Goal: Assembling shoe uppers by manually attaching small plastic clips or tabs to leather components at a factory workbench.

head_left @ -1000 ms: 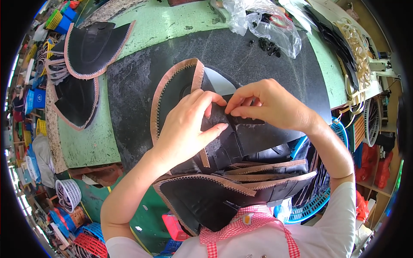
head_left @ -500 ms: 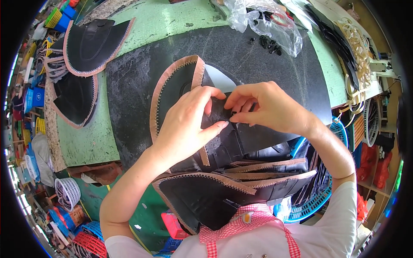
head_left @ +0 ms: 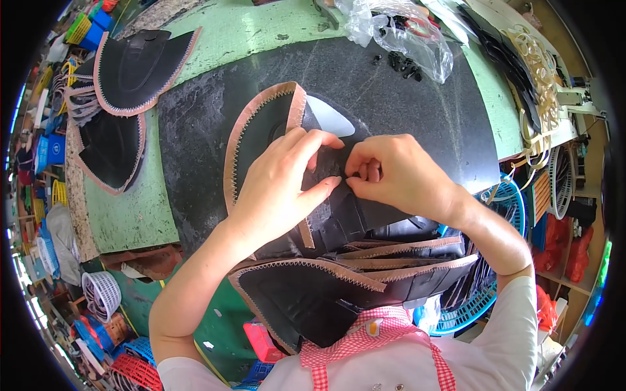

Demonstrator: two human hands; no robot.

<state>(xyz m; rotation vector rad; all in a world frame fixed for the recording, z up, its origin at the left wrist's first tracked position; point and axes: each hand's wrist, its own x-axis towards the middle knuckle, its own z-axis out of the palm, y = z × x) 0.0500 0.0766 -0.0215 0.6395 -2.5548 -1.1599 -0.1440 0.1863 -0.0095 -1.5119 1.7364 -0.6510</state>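
Observation:
A black leather-like panel point(head_left: 261, 130) with pinkish-brown, zigzag-stitched edging lies before me, one side folded up. My left hand point(head_left: 277, 179) grips the panel's middle, with its thumb and forefinger reaching over the black surface. Just right of those fingertips, my right hand point(head_left: 401, 176) is closed in a pinch against the panel. What sits between its fingertips is hidden; small dark bits show there. Under the panel's upper right edge a white piece point(head_left: 331, 117) peeks out. A stack of similar edged panels point(head_left: 293, 296) hangs at the table's near edge, against my apron.
A dark mat point(head_left: 202, 130) covers part of the green table point(head_left: 124, 221). Finished-looking edged panels point(head_left: 140, 68) lie at the far left. Small black pieces point(head_left: 405, 65) spill from a clear plastic bag point(head_left: 424, 49). A blue basket point(head_left: 466, 317) stands at my right.
My right hand has closed its fingers more tightly and turned slightly, and a dark bit between its fingertips no longer shows. My left hand stays nearly where it was.

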